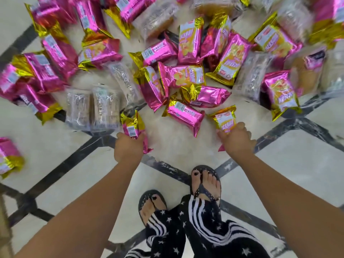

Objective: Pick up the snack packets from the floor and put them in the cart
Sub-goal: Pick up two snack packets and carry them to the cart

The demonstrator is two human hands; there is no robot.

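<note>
Left hand (128, 147) gripping pink-gold packet (132, 125) — barcode label (130, 131) showing; right hand (237, 141) clutching yellow-faced packet (225, 119) — writing blurring, unreadable; hands apart.

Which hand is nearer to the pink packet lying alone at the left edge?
Left. The left hand, gripping a pink packet, is right of the lone packet; the right hand, gripping a yellow packet, is farther right.

I see left hand (128, 146) gripping pink-gold snack packet (132, 125), right hand (237, 142) gripping yellow-fronted packet (225, 120). Beyond hands: heap of pink foil packets (184, 75), some clear-wrapped packets (93, 107), on pale floor (55, 146) with dark inlay lines. Sandalled feet (204, 183) below.
</note>
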